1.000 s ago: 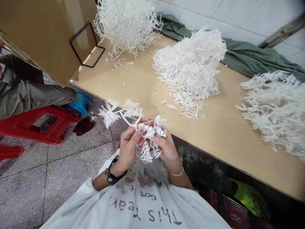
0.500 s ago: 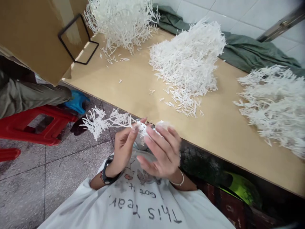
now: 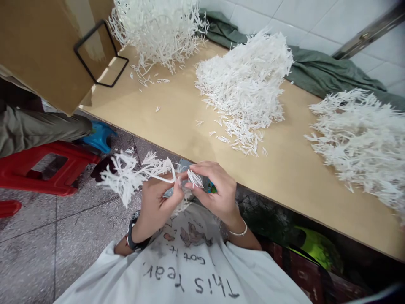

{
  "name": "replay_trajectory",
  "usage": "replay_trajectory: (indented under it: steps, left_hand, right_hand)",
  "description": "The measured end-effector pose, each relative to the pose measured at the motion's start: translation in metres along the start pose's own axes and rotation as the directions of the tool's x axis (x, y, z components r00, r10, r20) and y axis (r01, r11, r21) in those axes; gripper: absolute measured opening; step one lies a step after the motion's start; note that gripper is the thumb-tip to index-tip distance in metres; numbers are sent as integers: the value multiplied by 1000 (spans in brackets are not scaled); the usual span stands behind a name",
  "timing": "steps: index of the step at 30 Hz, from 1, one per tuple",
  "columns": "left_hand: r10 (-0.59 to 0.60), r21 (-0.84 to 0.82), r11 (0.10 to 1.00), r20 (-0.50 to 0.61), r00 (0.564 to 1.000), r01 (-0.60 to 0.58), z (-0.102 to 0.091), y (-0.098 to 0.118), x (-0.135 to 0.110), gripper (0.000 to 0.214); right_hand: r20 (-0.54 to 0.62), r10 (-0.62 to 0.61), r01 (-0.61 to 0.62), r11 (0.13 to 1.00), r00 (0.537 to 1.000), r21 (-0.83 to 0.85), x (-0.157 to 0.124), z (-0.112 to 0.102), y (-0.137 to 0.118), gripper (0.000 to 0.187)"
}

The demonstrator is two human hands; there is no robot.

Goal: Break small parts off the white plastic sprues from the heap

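Note:
My left hand, with a watch on its wrist, is closed in front of my shirt. Between its thumb and fingers it pinches a white branched strand, whose feathery tufts spread out to the left over the floor. My right hand, wearing a thin bracelet, has its thumb and fingers closed on a small white tuft of thin prongs. The two hands' fingertips are close together. Whether the tuft is joined to the strand cannot be made out.
On the tan table lie a curly white heap, a middle heap of small white sprigs and a right heap. A black metal bracket stands by a cardboard panel. Red stool and a person's leg are left.
My right hand has gone from spread, blurred fingers to a pinch on the white tuft. My left hand has turned and moved slightly down and left, and the strand's tufts hang lower.

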State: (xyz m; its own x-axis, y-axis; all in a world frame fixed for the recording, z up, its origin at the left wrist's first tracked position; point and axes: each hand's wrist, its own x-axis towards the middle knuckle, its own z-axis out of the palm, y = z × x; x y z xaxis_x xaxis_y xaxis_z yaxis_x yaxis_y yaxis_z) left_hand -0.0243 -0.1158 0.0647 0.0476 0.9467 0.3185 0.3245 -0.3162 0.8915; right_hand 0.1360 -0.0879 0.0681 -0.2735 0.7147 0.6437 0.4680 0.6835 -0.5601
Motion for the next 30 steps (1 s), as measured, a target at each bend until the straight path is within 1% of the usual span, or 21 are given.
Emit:
replay_trajectory:
  steps: [3,5,7,8,9,10,11,12,13,14,16,18,19,20,22,23,24,26,27,28,30]
  left_hand:
    - [49,86,995,-2,999,-49,-2,0,2,23]
    - [30,111,993,-11,999,-29,-4,1,1,23]
    - [-27,86,996,1,1000,27,-6,2,0,25]
    - [-63,47,997,14,998,62,-7,3,1,26]
    - [-97,-22,995,26,995,97,-7,4,1,28]
    - [-126,-125,984,41,991,130,-7,5,2,31]
    - [-152,-256,953,66,986,164,-7,5,4,34]
    - [-176,-397,895,102,979,202,-5,6,5,38]
    - [-194,-528,815,139,971,239,-3,7,7,41]
    - [-204,-634,725,175,963,269,0,7,8,44]
    - [-206,-755,576,236,950,313,8,8,9,46]
    - [-217,-800,500,257,942,333,16,7,8,45]
    - [-237,-805,490,246,940,335,21,6,7,43]
    - [-272,-799,501,221,936,334,24,4,6,40]
    - [-351,-762,566,123,928,315,30,0,5,30]
    - [-369,-738,604,77,926,302,31,-2,5,23]
    - [-370,-715,633,58,927,297,31,-3,6,17]
    - [-333,-692,653,102,937,307,29,-5,9,13]
    - [-308,-686,649,160,938,330,27,-6,11,13]
    - [-281,-680,638,230,932,360,24,-6,14,14]
    - [-244,-661,616,357,901,429,19,-7,20,15]
  right_hand:
    - [112,-143,161,971,983,-176,4,-4,5,13]
    - [187,-193,240,932,963,-271,8,-8,9,8]
    - [218,-192,256,911,957,-324,10,-12,13,14]
    - [224,-175,242,917,959,-318,11,-14,16,18]
    - [228,-147,210,935,963,-286,11,-15,18,22]
    - [230,-110,163,960,967,-228,10,-17,19,24]
    - [232,-63,101,983,971,-155,9,-17,20,27]
    - [233,-7,26,997,972,-79,8,-17,21,29]
    - [232,58,-59,998,971,-6,6,-17,20,31]
    - [230,133,-151,986,964,64,4,-16,20,33]
    - [220,295,-339,919,930,199,1,-13,17,38]
    - [220,420,-472,825,880,312,-1,-10,13,41]
    - [214,454,-501,792,865,348,-3,-8,11,42]
    - [197,471,-510,778,860,367,-4,-7,8,42]
    - [133,470,-484,793,873,371,-7,-4,5,42]
    - [93,456,-457,809,885,370,-8,-3,4,42]
    - [62,439,-428,821,897,378,-9,-2,4,42]
    - [32,410,-383,819,912,427,-11,0,5,42]
    - [28,407,-374,805,913,460,-12,1,6,42]
    - [27,415,-374,787,909,491,-12,1,7,42]
    - [33,447,-395,752,894,528,-12,3,11,44]
